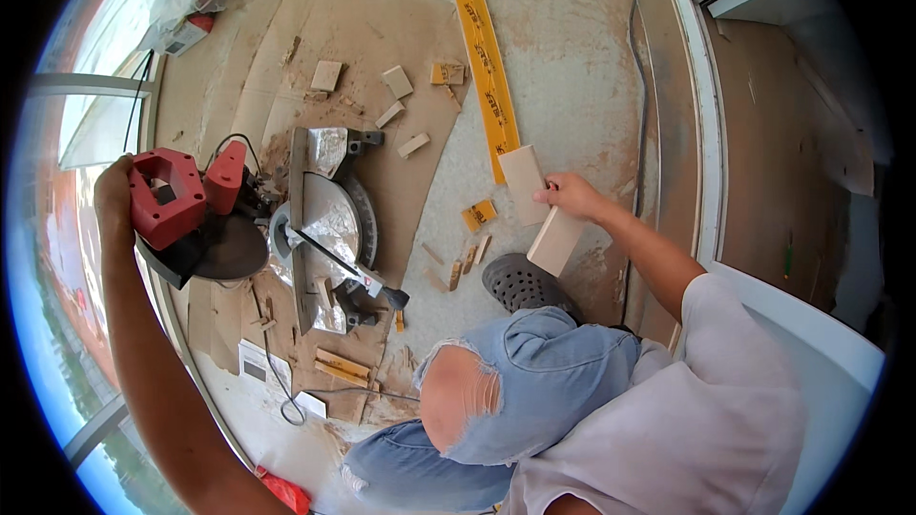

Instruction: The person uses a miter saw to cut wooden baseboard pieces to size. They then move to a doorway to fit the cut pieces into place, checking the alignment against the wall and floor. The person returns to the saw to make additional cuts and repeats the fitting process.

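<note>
At the left, my left hand (114,189) grips the red handle (164,195) of a miter saw, whose dark blade guard (224,248) hangs left of the round silver turntable (332,210) and its fence. Right of centre, my right hand (570,196) is closed on pale wooden boards, one (520,172) angled upward and one (555,243) downward. The upper board lies over or beside the end of a long yellow printed strip (475,52). A small yellow offcut (479,216) rests on the floor left of my right hand.
Cardboard (372,29) with scattered wood blocks (397,81) and sawdust covers much of the floor. A cord (291,396) runs beside the saw. My shod foot (520,281) is below the boards. A window (100,114) borders the left, a door frame (711,133) the right.
</note>
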Action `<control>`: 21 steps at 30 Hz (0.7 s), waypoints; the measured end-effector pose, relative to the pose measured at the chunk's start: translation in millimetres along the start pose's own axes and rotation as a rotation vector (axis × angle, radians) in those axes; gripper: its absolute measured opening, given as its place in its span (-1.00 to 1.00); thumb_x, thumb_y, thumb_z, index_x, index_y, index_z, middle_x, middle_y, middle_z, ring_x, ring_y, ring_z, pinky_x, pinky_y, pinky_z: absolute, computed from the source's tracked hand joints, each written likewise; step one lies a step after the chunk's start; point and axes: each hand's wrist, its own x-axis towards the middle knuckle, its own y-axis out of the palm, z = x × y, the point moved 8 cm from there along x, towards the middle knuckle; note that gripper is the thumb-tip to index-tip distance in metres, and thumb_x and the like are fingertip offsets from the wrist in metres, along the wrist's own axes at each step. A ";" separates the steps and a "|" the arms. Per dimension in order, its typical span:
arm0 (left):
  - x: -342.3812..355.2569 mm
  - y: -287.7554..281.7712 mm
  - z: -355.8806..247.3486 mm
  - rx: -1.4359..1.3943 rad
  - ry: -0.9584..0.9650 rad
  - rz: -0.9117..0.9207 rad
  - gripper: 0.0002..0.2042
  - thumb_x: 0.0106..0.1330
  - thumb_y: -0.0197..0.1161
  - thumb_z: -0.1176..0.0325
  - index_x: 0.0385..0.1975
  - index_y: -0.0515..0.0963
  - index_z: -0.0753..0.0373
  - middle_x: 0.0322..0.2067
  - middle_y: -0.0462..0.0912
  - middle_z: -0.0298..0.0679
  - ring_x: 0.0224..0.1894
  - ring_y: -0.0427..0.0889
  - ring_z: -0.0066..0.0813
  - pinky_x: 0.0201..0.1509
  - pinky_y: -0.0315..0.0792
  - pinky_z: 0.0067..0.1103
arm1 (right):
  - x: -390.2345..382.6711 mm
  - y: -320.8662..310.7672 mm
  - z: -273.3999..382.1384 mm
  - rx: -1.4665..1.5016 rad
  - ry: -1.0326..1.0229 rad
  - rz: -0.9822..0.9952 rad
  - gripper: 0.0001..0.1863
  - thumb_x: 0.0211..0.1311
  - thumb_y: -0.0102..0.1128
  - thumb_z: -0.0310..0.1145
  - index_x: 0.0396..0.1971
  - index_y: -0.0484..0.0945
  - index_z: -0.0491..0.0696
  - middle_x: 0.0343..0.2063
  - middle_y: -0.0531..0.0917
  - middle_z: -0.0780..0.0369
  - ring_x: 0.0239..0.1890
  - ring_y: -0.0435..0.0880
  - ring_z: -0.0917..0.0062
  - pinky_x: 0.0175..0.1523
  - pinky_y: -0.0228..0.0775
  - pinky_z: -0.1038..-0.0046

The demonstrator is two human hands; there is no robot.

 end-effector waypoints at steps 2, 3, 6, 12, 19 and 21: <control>-10.5 14.9 -19.6 0.079 0.078 0.003 -0.64 0.44 0.11 0.17 -0.35 0.61 0.41 -0.48 0.66 -0.07 -0.51 0.67 -0.24 -0.40 0.57 -0.37 | 11.3 -0.7 -18.9 0.264 0.042 -0.079 -0.56 0.30 0.36 -0.01 -0.13 0.70 -0.13 -0.41 0.73 0.16 -0.41 0.67 0.42 -0.18 0.50 0.32; 4.2 -0.4 -11.0 0.264 0.166 -0.052 -0.61 0.43 0.09 0.17 -0.36 0.61 0.45 -0.48 0.65 -0.01 -0.46 0.68 -0.18 -0.31 0.56 -0.32 | 20.6 1.7 -12.1 0.230 0.043 -0.088 -0.55 0.32 0.35 -0.01 -0.09 0.70 -0.12 -0.38 0.75 0.17 -0.38 0.68 0.42 -0.16 0.51 0.32; -1.5 1.8 -20.4 0.470 0.242 -0.144 -0.57 0.41 0.04 0.16 -0.35 0.62 0.52 -0.40 0.66 0.19 -0.28 0.69 0.09 -0.05 0.50 -0.17 | 29.0 -3.9 6.0 0.167 0.079 -0.151 -0.53 0.34 0.34 -0.02 -0.03 0.70 -0.13 -0.32 0.77 0.17 -0.26 0.72 0.42 -0.08 0.51 0.31; -38.4 -0.7 -47.0 0.791 0.189 -0.265 -0.60 0.40 0.00 0.19 -0.20 0.65 0.45 -0.10 0.69 0.27 0.04 0.67 0.21 0.19 0.49 -0.15 | 41.4 12.9 20.6 0.151 0.149 -0.218 -0.47 0.28 0.33 0.10 -0.08 0.70 -0.09 -0.18 0.76 0.08 -0.10 0.74 0.25 0.02 0.52 0.23; -118.0 -21.4 -108.2 1.011 0.388 -0.289 -0.61 0.44 0.15 0.09 0.05 0.61 0.26 0.01 0.66 0.01 0.06 0.68 -0.01 0.17 0.52 -0.24 | 48.4 28.8 50.3 -0.004 0.136 -0.310 -0.40 0.22 0.31 0.16 -0.03 0.68 -0.09 -0.12 0.74 0.03 -0.02 0.71 0.12 0.14 0.52 0.14; -172.1 -38.4 -134.6 0.835 0.606 -0.379 -0.65 0.47 0.18 0.15 0.06 0.62 0.26 0.08 0.65 -0.03 0.07 0.67 0.00 0.15 0.52 -0.27 | 57.0 32.4 58.3 -0.054 0.118 -0.300 -0.41 0.22 0.31 0.15 -0.03 0.68 -0.10 -0.14 0.74 0.02 -0.03 0.71 0.11 0.15 0.52 0.14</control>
